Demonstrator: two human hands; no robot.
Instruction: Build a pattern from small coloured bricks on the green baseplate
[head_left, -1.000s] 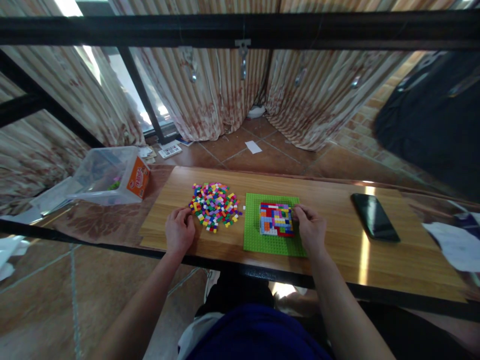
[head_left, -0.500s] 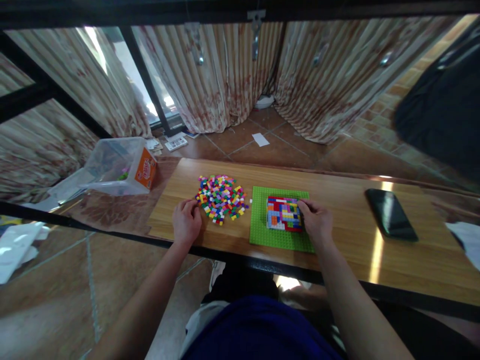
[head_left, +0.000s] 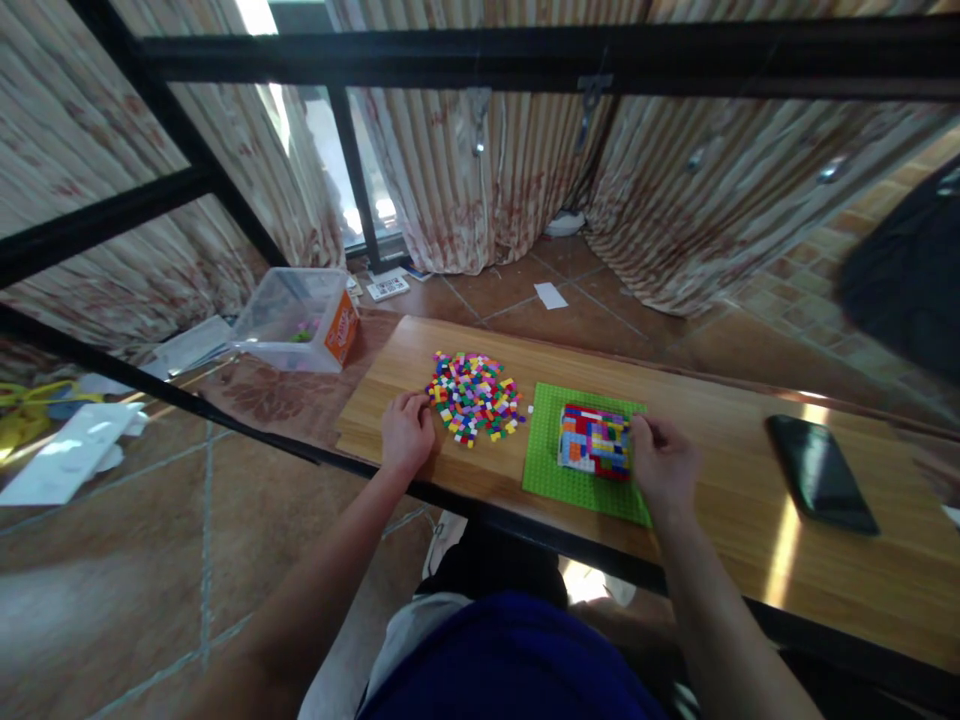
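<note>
A colourful block of toy building bricks (head_left: 594,441) stands on a green studded baseplate (head_left: 545,455). My right hand (head_left: 664,465) is at the right edge of this block, thumb and fingers drawn together over the baseplate's right side. Whether a small brick is between the fingertips is hidden. My left hand (head_left: 407,435) rests on the table with its fingers curled, at the left edge of a pile of small loose bricks (head_left: 476,395) in many colours. Anything inside its fingers is too small to make out. One white brick (head_left: 531,409) lies between the pile and the baseplate.
A dark phone (head_left: 821,472) lies on the right of the narrow wooden table (head_left: 727,490). Beyond the table's left end stands a clear plastic box (head_left: 289,320) with an orange label. A black metal bar (head_left: 480,60) crosses above the far side.
The view has shifted, so the table sits further right in the picture. My right hand has drawn slightly right, off the top of the brick block. My left hand stays beside the pile.
</note>
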